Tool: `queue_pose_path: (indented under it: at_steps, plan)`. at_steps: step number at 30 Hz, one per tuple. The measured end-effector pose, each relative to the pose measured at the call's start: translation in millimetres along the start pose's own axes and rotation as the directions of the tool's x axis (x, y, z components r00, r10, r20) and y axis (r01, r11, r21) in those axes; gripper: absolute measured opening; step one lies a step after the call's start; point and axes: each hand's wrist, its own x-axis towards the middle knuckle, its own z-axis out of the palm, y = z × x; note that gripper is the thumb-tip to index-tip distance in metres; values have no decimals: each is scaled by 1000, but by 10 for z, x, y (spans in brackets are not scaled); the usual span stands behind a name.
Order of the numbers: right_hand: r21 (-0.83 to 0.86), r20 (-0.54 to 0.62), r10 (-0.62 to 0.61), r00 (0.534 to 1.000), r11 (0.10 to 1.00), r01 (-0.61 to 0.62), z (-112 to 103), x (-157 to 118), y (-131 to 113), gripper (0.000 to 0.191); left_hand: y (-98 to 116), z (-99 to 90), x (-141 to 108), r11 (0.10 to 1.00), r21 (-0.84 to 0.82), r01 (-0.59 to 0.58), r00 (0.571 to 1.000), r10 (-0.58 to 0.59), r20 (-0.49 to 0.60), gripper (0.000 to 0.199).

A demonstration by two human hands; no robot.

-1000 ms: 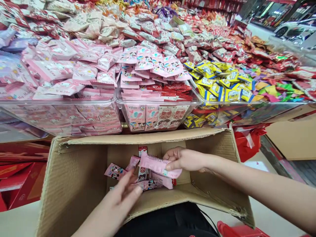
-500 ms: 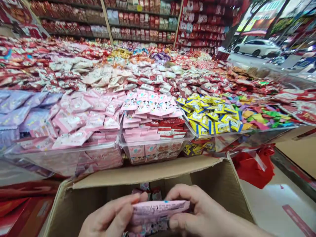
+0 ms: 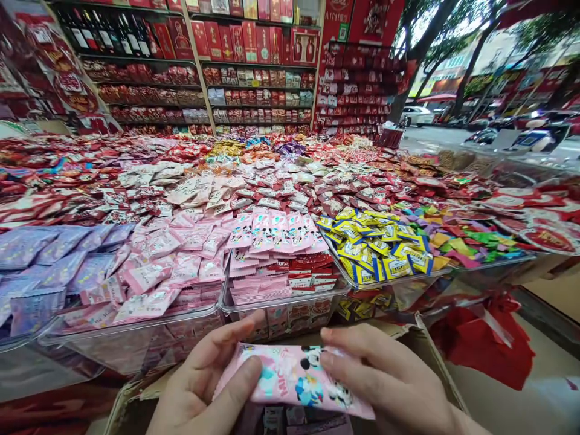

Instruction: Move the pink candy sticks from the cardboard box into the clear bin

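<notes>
Between my two hands is a pink candy packet (image 3: 283, 374) printed with cartoon figures, its printed face turned up toward me. My left hand (image 3: 203, 380) grips its left end, the thumb lying across the front. The right hand (image 3: 385, 374) has its fingers over the packet's right part. Below them, the open cardboard box (image 3: 446, 377) holds several small packets (image 3: 296, 420), partly hidden by my hands. Just beyond the box stands a clear bin (image 3: 283, 296) with similar pink packets (image 3: 276, 232) laid in rows.
Bins of pink packets (image 3: 154, 272), purple packets (image 3: 49, 260) and yellow packets (image 3: 380, 244) line the display's front. A red bag (image 3: 484, 341) lies right of the box. Shelves of red gift boxes (image 3: 249, 42) stand at the back. A white car (image 3: 417, 115) is outside.
The packet has been raised and turned so its printed face shows instead of its narrow side. My hands have come up with it. The view has tilted upward, revealing higher shelves.
</notes>
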Motion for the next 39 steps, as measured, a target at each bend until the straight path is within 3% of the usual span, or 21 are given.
queue_pose_path:
  at_steps: [2, 3, 5, 6, 8, 10, 13, 19, 26, 32, 37, 39]
  plan:
    - [226, -11, 222, 975, 950, -214, 37, 23, 6, 39, 16, 5, 7, 1000, -17, -23, 999, 22, -37, 46]
    - [380, 8, 351, 936, 865, -328, 63, 34, 7, 35, 30, 10, 3, 1000, -20, -19, 999, 18, -45, 47]
    - [634, 111, 561, 820, 596, -493, 125, 64, 7, 28, 63, 28, -10, 1000, -29, 7, 1000, -7, -19, 51]
    - [693, 170, 624, 763, 474, -542, 155, 86, 7, 25, 80, 39, -15, 999, -39, 15, 1000, -15, -1, 51]
    - [707, 238, 685, 688, 364, -607, 208, 138, 5, 21, 109, 59, -22, 997, -71, 25, 1000, -24, 12, 52]
    - [675, 244, 716, 654, 358, -644, 242, 179, 1, 23, 121, 68, -24, 993, -113, 40, 999, -39, 11, 57]
    - [662, 241, 723, 647, 365, -655, 263, 191, -17, 27, 105, 52, -28, 985, -165, 59, 998, -58, 9, 64]
    - [668, 236, 718, 654, 370, -646, 285, 144, -69, 26, 33, -15, -30, 963, -247, 111, 994, -110, 18, 53]
    - [677, 229, 746, 626, 340, -653, 281, 190, -34, 24, 104, -13, -23, 941, -304, 152, 987, -163, -11, 40]
    - [657, 176, 742, 647, 401, -638, 268, 209, -16, 28, 55, -34, 10, 981, -173, 91, 996, -86, 36, 48]
    - [614, 259, 692, 674, 420, -668, 339, 120, 4, 34, -77, -91, 21, 990, -135, 50, 998, -44, 51, 61]
    - [591, 242, 670, 702, 472, -654, 348, 95, 24, 32, -80, -100, 29, 993, -108, 41, 998, -35, 57, 60]
